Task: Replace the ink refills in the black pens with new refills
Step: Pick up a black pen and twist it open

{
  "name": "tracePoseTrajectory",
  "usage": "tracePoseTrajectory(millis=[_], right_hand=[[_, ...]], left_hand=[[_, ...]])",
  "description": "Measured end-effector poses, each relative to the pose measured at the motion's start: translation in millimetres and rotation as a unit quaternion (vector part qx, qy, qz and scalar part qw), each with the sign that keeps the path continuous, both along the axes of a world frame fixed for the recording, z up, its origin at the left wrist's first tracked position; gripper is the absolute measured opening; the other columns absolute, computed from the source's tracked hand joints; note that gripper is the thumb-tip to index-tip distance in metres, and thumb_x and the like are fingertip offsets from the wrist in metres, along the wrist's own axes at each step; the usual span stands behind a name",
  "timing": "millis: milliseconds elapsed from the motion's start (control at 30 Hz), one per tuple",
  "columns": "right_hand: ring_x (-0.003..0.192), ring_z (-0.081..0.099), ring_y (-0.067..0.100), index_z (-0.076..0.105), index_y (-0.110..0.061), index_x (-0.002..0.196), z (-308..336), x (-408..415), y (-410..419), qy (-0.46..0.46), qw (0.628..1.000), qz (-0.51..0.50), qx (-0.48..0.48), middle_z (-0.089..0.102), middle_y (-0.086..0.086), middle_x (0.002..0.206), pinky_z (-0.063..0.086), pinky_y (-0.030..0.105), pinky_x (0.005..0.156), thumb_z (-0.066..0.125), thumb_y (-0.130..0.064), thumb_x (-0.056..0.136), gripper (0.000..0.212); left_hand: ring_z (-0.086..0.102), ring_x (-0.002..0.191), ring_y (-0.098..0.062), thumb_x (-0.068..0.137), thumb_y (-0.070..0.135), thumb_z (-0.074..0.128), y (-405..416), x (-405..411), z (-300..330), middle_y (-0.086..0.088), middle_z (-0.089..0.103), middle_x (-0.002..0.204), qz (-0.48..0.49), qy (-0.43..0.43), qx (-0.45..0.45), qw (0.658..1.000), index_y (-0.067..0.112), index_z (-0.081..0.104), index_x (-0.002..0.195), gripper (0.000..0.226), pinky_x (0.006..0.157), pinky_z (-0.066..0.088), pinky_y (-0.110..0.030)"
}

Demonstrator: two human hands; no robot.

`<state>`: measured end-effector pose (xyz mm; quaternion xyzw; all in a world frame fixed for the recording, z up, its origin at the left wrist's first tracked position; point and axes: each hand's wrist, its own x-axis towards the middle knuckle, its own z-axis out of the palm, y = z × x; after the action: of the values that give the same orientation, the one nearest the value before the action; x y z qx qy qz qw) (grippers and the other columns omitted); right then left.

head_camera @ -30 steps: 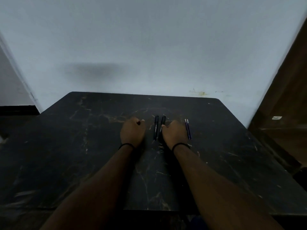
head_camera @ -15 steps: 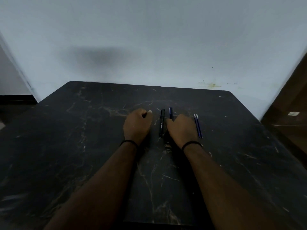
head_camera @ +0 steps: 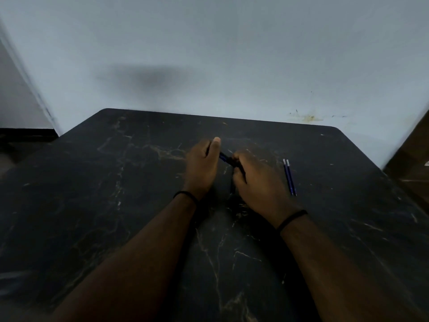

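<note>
A black pen [head_camera: 226, 158] is held slantwise between my two hands, just above the dark marble table [head_camera: 116, 205]. My left hand [head_camera: 202, 167] grips its far end with thumb and fingers. My right hand [head_camera: 257, 182] closes on its near end. A second black pen [head_camera: 232, 185] lies on the table between my hands, mostly hidden in shadow beside my right palm. Two thin blue refills [head_camera: 289, 176] lie side by side on the table to the right of my right hand.
The table's far edge meets a pale wall [head_camera: 209, 54]. A brown wooden surface [head_camera: 413, 159] stands past the table's right corner. Dark floor shows at the left.
Both hands were resting as fists beside the two pens lying on the table. Now one pen is lifted and held slantwise between them. The camera has tilted down and nearer.
</note>
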<state>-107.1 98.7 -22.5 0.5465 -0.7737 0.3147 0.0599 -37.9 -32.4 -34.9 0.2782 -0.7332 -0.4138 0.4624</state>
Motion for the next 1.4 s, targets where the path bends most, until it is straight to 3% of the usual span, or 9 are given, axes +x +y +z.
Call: tracePoseTrajectory(millis=[200,367,533,800,1033,1133,1233,1300,1400], right_hand=[[0.077,0.055,0.018,0.054,-0.019,0.096,-6.1,-3.5,-9.6,0.032,0.998,-0.051,0.036,0.053,-0.003,0.085,0.045,0.037,0.069,0.039,-0.038,0.105,0.026],[0.066,0.047,0.015,0.048,-0.021,0.080,-7.6,-0.3,-9.9,-0.017,0.997,-0.079,0.016,0.045,-0.008,0.069,0.035,0.035,0.060,0.041,-0.042,0.104,0.033],[0.065,0.055,0.020,0.051,-0.018,0.072,-8.4,-2.0,-10.2,-0.017,0.994,-0.103,-0.029,0.052,-0.002,0.065,0.050,0.044,0.066,0.046,-0.045,0.101,0.040],[0.056,0.054,0.016,0.054,-0.015,0.069,-5.5,5.0,-9.2,-0.005,0.994,-0.105,-0.025,0.055,-0.001,0.060,0.044,0.035,0.055,0.042,-0.058,0.099,0.054],[0.064,0.054,0.017,0.056,-0.019,0.078,-10.3,1.0,-4.1,-0.014,0.995,-0.096,0.019,0.055,-0.002,0.068,0.039,0.034,0.058,0.039,-0.056,0.101,0.047],[0.072,0.057,0.020,0.056,-0.021,0.089,-13.3,-4.7,-3.3,-0.052,0.995,-0.087,-0.012,0.056,-0.005,0.074,0.043,0.037,0.065,0.040,-0.046,0.103,0.033],[0.073,0.057,0.018,0.055,-0.023,0.098,-12.8,-5.3,-3.0,-0.080,0.992,-0.081,-0.045,0.055,-0.007,0.075,0.042,0.035,0.064,0.044,-0.040,0.103,0.021],[0.073,0.054,0.015,0.054,-0.024,0.097,-12.9,-5.7,-2.7,-0.091,0.990,-0.082,-0.066,0.052,-0.009,0.074,0.042,0.035,0.065,0.047,-0.040,0.102,0.018],[0.068,0.053,0.012,0.051,-0.026,0.089,-15.9,-8.8,-3.7,-0.109,0.989,-0.072,-0.073,0.053,-0.007,0.071,0.042,0.034,0.062,0.049,-0.041,0.102,0.020]], left_hand=[[0.036,0.055,-0.014,0.103,0.021,0.043,1.8,-3.2,-1.9,-0.006,0.042,0.060,-0.020,-0.014,-0.054,0.998,0.013,0.044,0.064,0.040,0.055,0.032,-0.037],[0.038,0.056,-0.014,0.101,0.024,0.042,4.2,-3.3,-0.4,-0.009,0.044,0.062,-0.033,0.006,-0.049,0.998,0.008,0.047,0.066,0.039,0.055,0.034,-0.039],[0.041,0.048,-0.014,0.099,0.033,0.048,7.6,-3.1,-1.4,-0.004,0.045,0.051,-0.054,0.007,-0.005,0.998,0.010,0.044,0.056,0.049,0.051,0.034,-0.038],[0.031,0.044,-0.009,0.100,0.015,0.045,7.4,1.8,2.2,0.011,0.036,0.044,-0.063,0.058,0.085,0.993,0.021,0.038,0.055,0.045,0.048,0.026,-0.026],[0.041,0.063,-0.020,0.099,0.023,0.048,-7.0,19.6,13.0,-0.003,0.044,0.064,0.062,0.082,0.087,0.991,0.021,0.047,0.065,0.034,0.061,0.035,-0.033],[0.043,0.053,-0.011,0.099,0.034,0.046,-19.5,30.4,11.3,0.006,0.050,0.059,0.116,-0.099,0.040,0.987,0.018,0.058,0.070,0.035,0.054,0.033,-0.025],[0.053,0.053,-0.011,0.094,0.039,0.050,-29.2,37.1,4.5,0.006,0.058,0.056,0.162,-0.251,-0.011,0.954,0.016,0.068,0.065,0.041,0.052,0.039,-0.024],[0.062,0.069,-0.020,0.085,0.049,0.051,-37.1,37.9,-1.2,-0.001,0.066,0.068,0.176,-0.297,-0.032,0.938,0.015,0.071,0.067,0.043,0.065,0.051,-0.031],[0.059,0.098,-0.033,0.082,0.056,0.045,-41.1,35.8,-5.2,-0.011,0.066,0.092,0.188,-0.362,-0.069,0.910,0.014,0.070,0.075,0.049,0.087,0.049,-0.042]])
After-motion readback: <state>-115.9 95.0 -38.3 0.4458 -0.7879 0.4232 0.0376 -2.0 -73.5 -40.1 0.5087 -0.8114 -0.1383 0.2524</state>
